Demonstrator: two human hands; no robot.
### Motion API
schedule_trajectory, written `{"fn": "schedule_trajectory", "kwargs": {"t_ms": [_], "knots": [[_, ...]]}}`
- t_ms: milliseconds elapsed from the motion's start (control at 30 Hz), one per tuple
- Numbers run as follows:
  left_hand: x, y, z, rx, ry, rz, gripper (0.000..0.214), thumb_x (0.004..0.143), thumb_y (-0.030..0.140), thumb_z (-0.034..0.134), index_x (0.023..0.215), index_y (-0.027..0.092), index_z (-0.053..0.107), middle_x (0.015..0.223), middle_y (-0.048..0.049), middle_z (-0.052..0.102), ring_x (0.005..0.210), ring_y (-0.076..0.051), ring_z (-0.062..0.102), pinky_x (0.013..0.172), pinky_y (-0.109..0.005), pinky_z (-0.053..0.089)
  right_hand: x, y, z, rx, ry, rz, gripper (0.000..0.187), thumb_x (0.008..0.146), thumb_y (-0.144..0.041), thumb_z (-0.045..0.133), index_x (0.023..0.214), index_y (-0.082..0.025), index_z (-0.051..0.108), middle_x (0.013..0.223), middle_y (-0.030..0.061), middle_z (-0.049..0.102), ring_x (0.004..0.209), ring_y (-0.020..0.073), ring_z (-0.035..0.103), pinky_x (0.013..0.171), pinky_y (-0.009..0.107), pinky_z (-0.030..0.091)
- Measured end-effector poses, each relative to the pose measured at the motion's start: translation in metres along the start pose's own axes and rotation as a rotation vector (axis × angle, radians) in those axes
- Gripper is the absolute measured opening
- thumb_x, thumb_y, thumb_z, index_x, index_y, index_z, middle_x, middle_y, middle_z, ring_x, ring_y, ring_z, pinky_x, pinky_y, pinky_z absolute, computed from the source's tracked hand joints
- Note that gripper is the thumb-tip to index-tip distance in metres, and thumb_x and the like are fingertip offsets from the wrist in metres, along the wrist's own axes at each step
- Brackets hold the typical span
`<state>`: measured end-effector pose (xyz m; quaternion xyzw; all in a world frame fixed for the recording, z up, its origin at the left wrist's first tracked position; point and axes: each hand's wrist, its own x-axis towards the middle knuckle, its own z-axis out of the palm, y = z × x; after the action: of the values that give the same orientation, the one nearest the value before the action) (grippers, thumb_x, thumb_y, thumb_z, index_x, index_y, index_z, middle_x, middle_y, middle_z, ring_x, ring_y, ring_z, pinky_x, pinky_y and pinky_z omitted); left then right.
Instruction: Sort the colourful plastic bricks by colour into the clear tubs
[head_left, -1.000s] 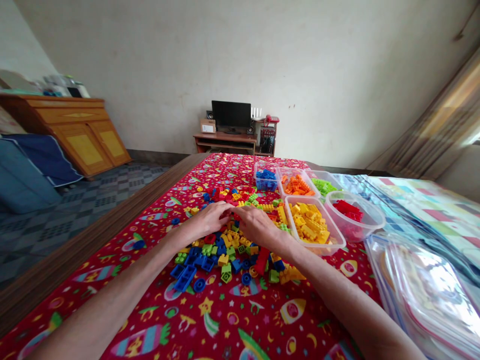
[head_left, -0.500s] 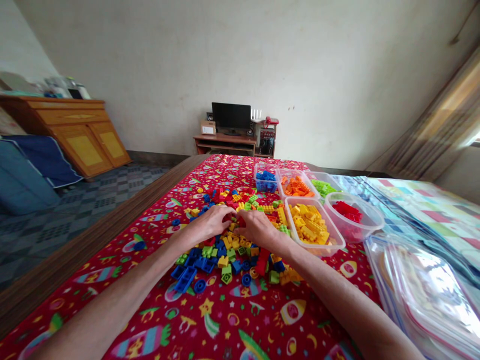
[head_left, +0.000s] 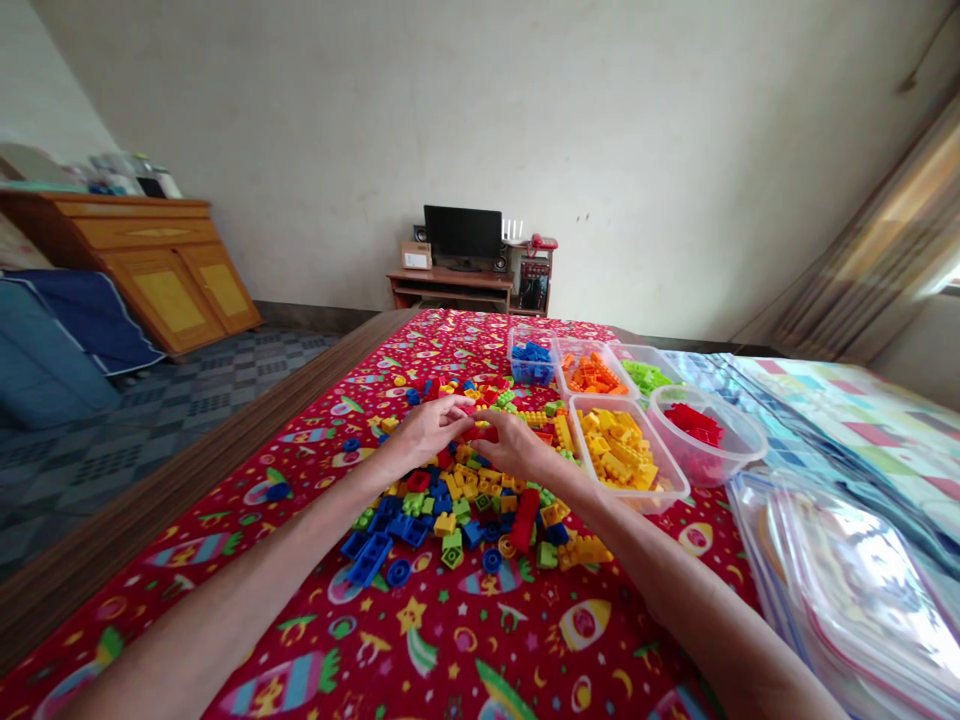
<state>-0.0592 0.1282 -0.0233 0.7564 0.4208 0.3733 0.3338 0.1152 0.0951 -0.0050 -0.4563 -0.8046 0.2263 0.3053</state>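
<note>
Forearms [head_left: 296,545] fwd, L hand [head_left: 429,435] & R hand [head_left: 514,445] curled inward over multicolour plastic bricks [head_left: 469,484]; can't tell if either's gripping any.

We see red, blue, yellow and green bricks [head_left: 472,484] heaped loosely on a red patterned cloth [head_left: 450,660]. Some of ours show hollow undersides, tipped at mixed angles
</note>
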Motion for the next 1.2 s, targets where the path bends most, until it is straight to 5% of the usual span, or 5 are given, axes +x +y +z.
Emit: {"fn": "schedule_trajectory", "kwargs": {"t_ms": [300,500,733,867,1200], "knots": [[-0.002,0.02,-0.01,0.044,0.065,0.007,0.051,0.083,0.053,0.048,0.115,0.013,0.058,0.087,-0.0076,0.068,0.074,-0.019,0.066,0.067,-0.031,0.053,0.001,-0.003,-0.01,0.187,0.138,0.076,0.017,0.071,-0.022,0.064,0.087,-0.015,0.062,0.062,-0.0036,0.056,0.057,0.0096,0.049,0.058,0.022,0.038],[-0.002,0.018,-0.034,0.583,0.144,0.141,0.034,0.087,0.039,0.045,0.098,0.017,0.069,0.093,-0.008,0.068,0.082,-0.019,0.063,0.075,-0.029,0.049,0.004,-0.013,-0.028,0.998,0.18,0.348,0.016,0.075,-0.021,0.048,0.063,-0.02,0.038,0.047,-0.0102,0.031,0.038,0.0035,0.027,0.037,0.016,0.018],[-0.008,0.024,-0.037,0.671,-0.306,-0.027,0.035,0.077,0.041,0.061,0.105,0.021,0.069,0.101,-0.0043,0.071,0.088,-0.02,0.065,0.077,-0.025,0.047,0.007,-0.018,-0.034,1.443,0.195,0.497,0.011,0.081,-0.025,0.047,0.072,-0.018,0.044,0.053,-0.0046,0.047,0.043,0.0052,0.042,0.034,0.012,0.02],[-0.012,0.028,-0.036,0.718,-0.358,-0.03,0.034,0.068,0.037,0.069,0.1,0.024,0.071,0.096,-0.0026,0.072,0.089,-0.021,0.064,0.077,-0.025,0.046,0.004,-0.014,-0.03,1.168,0.127,0.391,0.021,0.076,-0.037,0.06,0.077,-0.019,0.049,0.059,-0.003,0.056,0.049,0.0079,0.05,0.038,0.015,0.03],[-0.002,0.016,-0.032,0.678,-0.05,0.089,0.03,0.072,0.029,0.064,0.101,0.023,0.068,0.096,-0.0049,0.066,0.087,-0.022,0.061,0.085,-0.032,0.046,-0.013,-0.003,-0.032,-0.371,-0.215,-0.037,0.01,0.073,-0.024,0.069,0.082,-0.021,0.07,0.078,0.0043,0.066,0.073,0.0162,0.058,0.062,0.025,0.039]]}}
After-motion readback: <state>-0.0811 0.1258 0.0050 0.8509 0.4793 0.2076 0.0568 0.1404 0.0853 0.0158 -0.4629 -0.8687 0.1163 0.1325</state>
